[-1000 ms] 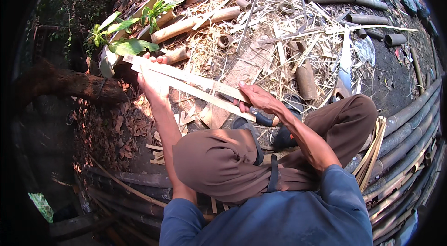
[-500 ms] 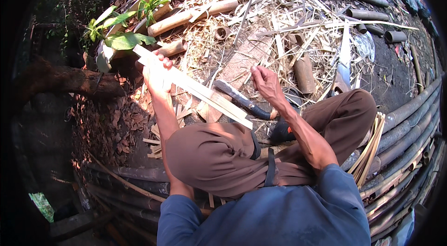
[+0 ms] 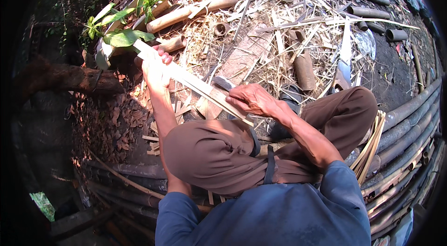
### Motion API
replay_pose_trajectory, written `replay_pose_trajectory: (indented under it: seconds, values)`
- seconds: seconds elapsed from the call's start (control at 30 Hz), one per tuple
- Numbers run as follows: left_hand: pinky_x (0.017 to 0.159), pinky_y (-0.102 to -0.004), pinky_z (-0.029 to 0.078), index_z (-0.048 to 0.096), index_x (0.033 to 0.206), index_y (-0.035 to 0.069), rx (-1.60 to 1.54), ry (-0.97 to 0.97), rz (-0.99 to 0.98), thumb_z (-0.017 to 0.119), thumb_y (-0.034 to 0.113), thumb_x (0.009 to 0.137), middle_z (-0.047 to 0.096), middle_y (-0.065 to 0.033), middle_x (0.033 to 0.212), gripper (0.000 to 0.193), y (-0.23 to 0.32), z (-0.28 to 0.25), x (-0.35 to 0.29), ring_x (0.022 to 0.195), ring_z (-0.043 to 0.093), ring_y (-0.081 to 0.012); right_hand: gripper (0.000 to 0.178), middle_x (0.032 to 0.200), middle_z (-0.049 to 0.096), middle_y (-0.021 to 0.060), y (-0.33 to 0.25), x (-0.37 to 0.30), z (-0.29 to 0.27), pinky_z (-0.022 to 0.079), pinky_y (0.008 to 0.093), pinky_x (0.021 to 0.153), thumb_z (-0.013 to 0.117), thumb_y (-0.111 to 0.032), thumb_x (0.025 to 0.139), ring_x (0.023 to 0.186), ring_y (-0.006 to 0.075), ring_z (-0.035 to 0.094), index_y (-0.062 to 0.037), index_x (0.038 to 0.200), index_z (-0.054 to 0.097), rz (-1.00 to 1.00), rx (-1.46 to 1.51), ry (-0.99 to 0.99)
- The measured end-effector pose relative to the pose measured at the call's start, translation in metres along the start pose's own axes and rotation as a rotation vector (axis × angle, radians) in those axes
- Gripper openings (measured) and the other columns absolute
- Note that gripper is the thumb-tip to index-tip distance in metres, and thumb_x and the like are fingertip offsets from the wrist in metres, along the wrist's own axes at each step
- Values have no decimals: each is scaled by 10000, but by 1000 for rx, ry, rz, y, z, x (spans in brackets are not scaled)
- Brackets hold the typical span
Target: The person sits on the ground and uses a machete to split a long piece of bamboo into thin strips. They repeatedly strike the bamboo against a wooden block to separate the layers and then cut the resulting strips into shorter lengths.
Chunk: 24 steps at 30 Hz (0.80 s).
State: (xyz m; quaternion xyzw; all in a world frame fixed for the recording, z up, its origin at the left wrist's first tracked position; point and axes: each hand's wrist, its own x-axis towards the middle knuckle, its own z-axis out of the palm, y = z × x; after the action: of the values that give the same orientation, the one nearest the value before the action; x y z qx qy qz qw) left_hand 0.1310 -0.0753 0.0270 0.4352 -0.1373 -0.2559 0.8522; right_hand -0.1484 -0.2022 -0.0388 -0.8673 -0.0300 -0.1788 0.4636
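My left hand [image 3: 157, 70] is closed round a bundle of flat, pale bamboo strips [image 3: 193, 82], which slants from the upper left down toward my knee. Bright sun washes out part of the bundle and the hand. At the bundle's nearer end, my right hand [image 3: 255, 99] has its fingers and thumb drawn together against the edge of the strips; the fingertips are partly hidden. A knife with a broad, dark blade [image 3: 223, 83] lies just beyond, mostly covered by my right hand.
A flat board [image 3: 244, 57] lies among bamboo shavings [image 3: 284, 17]. A saw [image 3: 344, 59] and a short bamboo tube [image 3: 304, 70] are farther right. Bamboo poles [image 3: 409, 125] line the right side; split strips [image 3: 370, 148] lean beside my knee. A thick log [image 3: 84, 80] lies left.
My right hand has come down and left from above the knife to the near end of the bamboo strips. The strips there have fanned apart slightly. My left hand keeps its hold.
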Motion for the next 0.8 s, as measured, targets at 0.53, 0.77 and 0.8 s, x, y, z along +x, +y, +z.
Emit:
replay_pose_trajectory:
  seconds: [0.53, 0.77, 0.8]
  values:
    - [537, -255, 375, 487, 1107, -48, 64, 89, 224, 479, 188, 1022, 475, -72, 831, 251, 8, -23, 28, 642, 424, -127, 596, 1237, 580, 164, 30, -44, -3, 495, 378, 871, 444, -519, 997, 1112, 262, 571, -46, 1359, 476, 814, 695, 246]
    - [557, -271, 366, 498, 1097, -47, -61, 98, 185, 512, 206, 1011, 427, -41, 805, 268, 25, -64, 38, 639, 402, -129, 565, 1122, 601, 122, 14, -54, 47, 512, 310, 806, 652, -365, 936, 956, 173, 586, -50, 1364, 458, 770, 1241, 289]
    - [555, -268, 364, 499, 1098, -47, -70, 96, 197, 516, 213, 1010, 432, -43, 809, 275, 24, -62, 37, 637, 401, -126, 457, 1023, 627, 93, 21, -49, 48, 504, 277, 756, 636, -341, 951, 874, 142, 585, -37, 1276, 532, 736, 1245, 286]
